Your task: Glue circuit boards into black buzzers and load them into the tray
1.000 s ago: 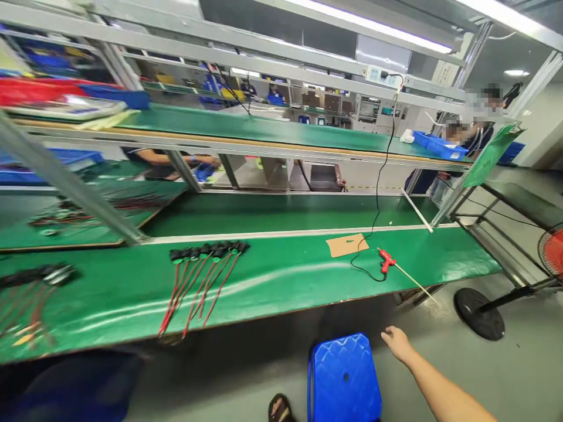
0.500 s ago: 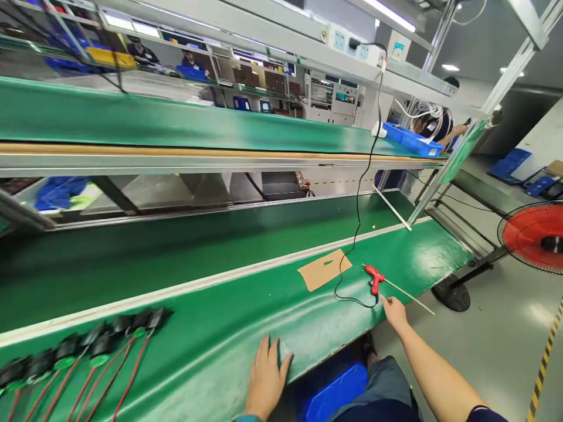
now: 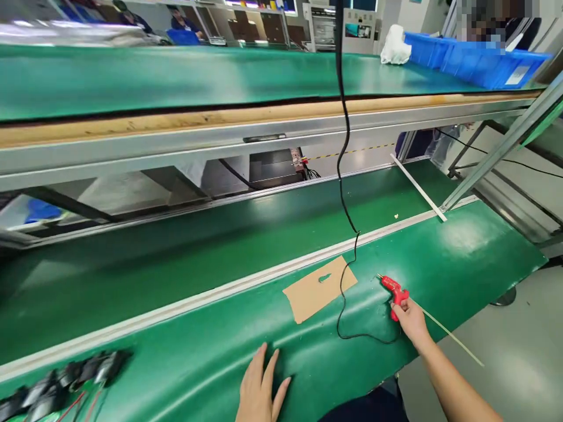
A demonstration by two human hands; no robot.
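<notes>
My right hand has its fingers closed round the handle of a small red glue gun lying on the green bench mat. A thin pale glue stick juts from the back of the gun past the bench edge. The gun's black cord loops on the mat and rises up to the frame above. My left hand lies flat on the mat near the front edge, fingers spread, holding nothing. A brown cardboard piece lies between the two hands.
Black switches with red wires lie at the lower left. A darker green conveyor belt runs behind the white strip. The upper green shelf carries blue bins and a white bundle. Other people stand beyond it.
I moved in from beside the blue stool to the bench. My left hand came down flat on the mat, and my right hand reached the glue gun and closed on its handle.
</notes>
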